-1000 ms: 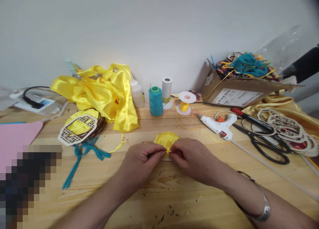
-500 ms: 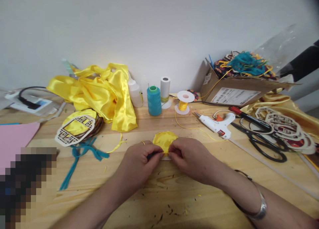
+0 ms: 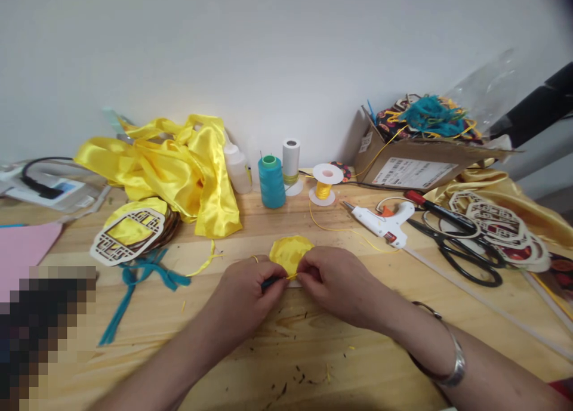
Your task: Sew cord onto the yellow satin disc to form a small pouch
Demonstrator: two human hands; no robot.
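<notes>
A round piece of yellow satin (image 3: pixel 290 251) lies on the table in front of me, with a pale edge showing below it. At its near edge my left hand (image 3: pixel 256 287) and my right hand (image 3: pixel 329 280) meet, fingertips a small gap apart. A short bit of yellow cord (image 3: pixel 291 277) spans that gap, pinched from both sides. Something dark shows under the left fingers; I cannot make out what it is. The fingers cover the lower rim of the satin.
Yellow satin cloth (image 3: pixel 179 160), stacked wooden frames (image 3: pixel 105 247) and teal yarn (image 3: pixel 128 291) lie left. Behind stand a teal thread cone (image 3: pixel 272 184) and a yellow cord spool (image 3: pixel 326 187). Rightward are a glue gun (image 3: pixel 385 223), black scissors (image 3: pixel 465 262) and a filled cardboard box (image 3: pixel 403 160).
The camera view has shifted slightly, so the table items appear a little further left. Both hands remain pinched at the satin's near edge, and the cord between them now slants a bit more.
</notes>
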